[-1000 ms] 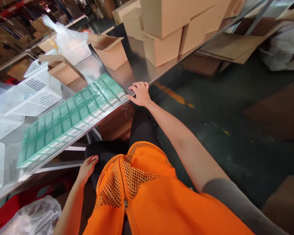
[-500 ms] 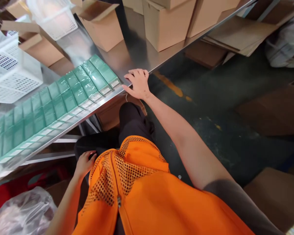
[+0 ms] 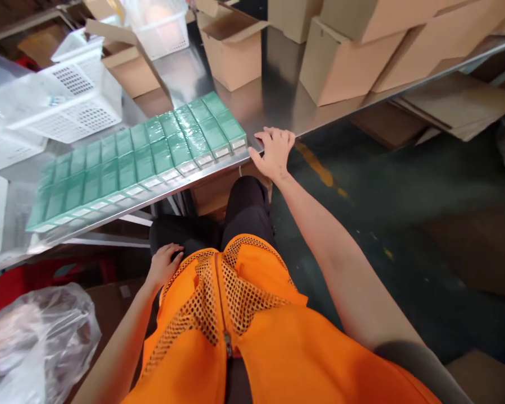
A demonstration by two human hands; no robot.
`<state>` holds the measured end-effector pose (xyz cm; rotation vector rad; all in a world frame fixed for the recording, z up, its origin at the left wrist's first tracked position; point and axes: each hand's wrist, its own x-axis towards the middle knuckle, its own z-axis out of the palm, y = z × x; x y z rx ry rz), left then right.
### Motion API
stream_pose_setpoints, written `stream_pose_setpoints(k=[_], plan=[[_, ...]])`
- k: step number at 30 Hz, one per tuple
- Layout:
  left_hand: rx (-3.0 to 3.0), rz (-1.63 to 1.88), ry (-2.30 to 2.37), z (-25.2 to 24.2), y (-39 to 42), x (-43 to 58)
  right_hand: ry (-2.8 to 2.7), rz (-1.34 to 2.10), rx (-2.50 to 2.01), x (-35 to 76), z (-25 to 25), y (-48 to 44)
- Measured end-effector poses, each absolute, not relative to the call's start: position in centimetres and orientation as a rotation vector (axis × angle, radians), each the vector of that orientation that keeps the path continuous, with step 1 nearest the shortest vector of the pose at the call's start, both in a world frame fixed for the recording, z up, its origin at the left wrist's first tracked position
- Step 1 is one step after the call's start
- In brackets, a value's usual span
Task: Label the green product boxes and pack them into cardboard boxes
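- Green packs (image 3: 134,157): long row along near edge of metal table (image 3: 252,109), set side by side, glossy on top, pale labels on the faces toward the person. Row is the landmark for everything below.
- Right hand (image 3: 275,152): just past the row's right end, at the table edge; fingers spread and slightly bent, palm down, holding nothing visible. Thumb very near the last pack; contact with it, cannot tell.
- Left hand (image 3: 166,265): below the row, on the person's side, resting by the dark trousers (image 3: 246,205) and the orange vest (image 3: 286,336); fingers loosely extended, thumb apart, no object seen in it. Underside hidden.
- Open carton (image 3: 238,67): behind the row's right end, flaps up, on the table.
- Smaller open carton (image 3: 137,76): behind the row's middle, flaps raised, beside a white basket (image 3: 88,112).
- White basket: behind the row's left half, perforated sides, apart from the packs.
- Stacked cartons (image 3: 353,67): right of the row, farther back along the table.
- Flattened cardboard (image 3: 454,101): well right of the row, below table level.
- Clear plastic bag (image 3: 59,331): below the row's left end, contents unclear.
- Red item (image 3: 21,283): between row and bag, below the tabletop, partly hidden.
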<state>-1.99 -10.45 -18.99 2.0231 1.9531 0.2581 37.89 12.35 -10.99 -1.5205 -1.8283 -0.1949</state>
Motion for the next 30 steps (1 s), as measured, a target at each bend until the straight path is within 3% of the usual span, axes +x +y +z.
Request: stream_pose_setpoints(k=[9,23,30], plan=[[2.118,0.358,1.920,-19.2,-12.3,-2.4,-1.794,-0.239,-1.511,37.7,-11.8,12.9],[2.300,0.397,1.618,-19.2,-8.8,1.3,-1.924,-0.176,-1.539,38.5,-9.8,11.6],[2.219,0.400,1.815,-19.5,-7.2,1.8,-1.987,-0.134,-1.565,38.8,-9.3,11.1]])
